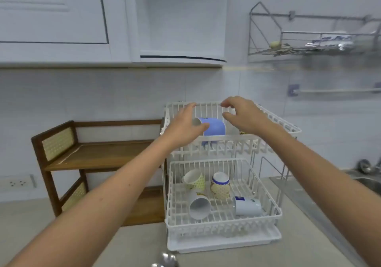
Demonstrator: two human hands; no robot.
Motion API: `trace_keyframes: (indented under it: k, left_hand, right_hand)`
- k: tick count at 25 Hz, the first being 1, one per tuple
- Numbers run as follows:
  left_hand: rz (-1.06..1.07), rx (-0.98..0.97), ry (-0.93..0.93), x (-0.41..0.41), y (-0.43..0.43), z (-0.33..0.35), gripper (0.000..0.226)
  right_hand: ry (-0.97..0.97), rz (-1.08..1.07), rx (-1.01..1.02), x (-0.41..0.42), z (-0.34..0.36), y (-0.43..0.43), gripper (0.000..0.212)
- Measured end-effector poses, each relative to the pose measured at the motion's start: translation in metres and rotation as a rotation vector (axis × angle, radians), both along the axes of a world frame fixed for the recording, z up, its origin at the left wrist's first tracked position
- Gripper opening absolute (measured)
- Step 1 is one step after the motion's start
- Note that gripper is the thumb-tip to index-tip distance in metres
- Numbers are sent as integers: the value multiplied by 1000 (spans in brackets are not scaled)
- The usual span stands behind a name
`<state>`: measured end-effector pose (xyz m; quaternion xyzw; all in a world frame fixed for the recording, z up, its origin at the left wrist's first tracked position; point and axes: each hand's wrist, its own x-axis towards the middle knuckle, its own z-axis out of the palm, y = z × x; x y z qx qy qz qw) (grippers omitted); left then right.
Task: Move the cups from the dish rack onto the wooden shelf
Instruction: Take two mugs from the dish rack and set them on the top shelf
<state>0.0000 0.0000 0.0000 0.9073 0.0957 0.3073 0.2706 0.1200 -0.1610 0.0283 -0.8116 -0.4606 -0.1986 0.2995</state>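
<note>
A white two-tier dish rack (274, 211) stands on the counter. In its upper tier a blue cup (215, 127) lies on its side. My left hand (183, 125) reaches over the upper tier, fingers spread around the cup's left end, touching it. My right hand (242, 114) hovers open just right of and above the cup. A yellow-patterned cup (195, 179), a blue-rimmed patterned cup (220, 185), a white cup (199, 205) and a white cup with a blue label (247, 205) lie in the lower tier. The wooden shelf (99, 155) stands left of the rack, both levels bare.
A metal wall rack (309, 39) hangs at the upper right with a towel bar below it. A sink (367, 180) lies at the right edge. White cabinets hang above. A wall socket (17, 183) sits at the left.
</note>
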Motion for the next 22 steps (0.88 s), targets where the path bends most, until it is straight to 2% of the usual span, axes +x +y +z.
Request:
trace_keyframes:
  k: [3,5,7,10,14,17,19,20,22]
  left_hand:
    - [38,3,363,27,5,-1,99]
    - [23,-72,504,40,9,-1,107]
    - [17,-121,561,50,14,-1,112]
    - [30,-192,589,55,21,0,113]
    - [55,-199,491,55,19,-3,103]
    - [105,-166,264,46,12,2,90]
    - [155,-71,121,31,7,9,79]
    - [164,-38,57,22,5,13,76]
    - [176,-41,-80,-2,3,22,73]
  right_hand:
    - [-177,-200,-638,37,18,7,53]
    - [-357,-227,-976,55,21,10,64]
    - [-655,-224,-1182,70,15,13,76]
    - [-994,-260,-1307,84,5,18,89]
    - [-1206,-246,-1255,94,-4,25,79]
    - [-1138,-273,-1071,96,7,10,82]
    - [-990,-308,-833,95,12,-1,79]
    - [-856,-300,-684,93,15,-6,78]
    - [-449,-180,-330,80,21,-13,83]
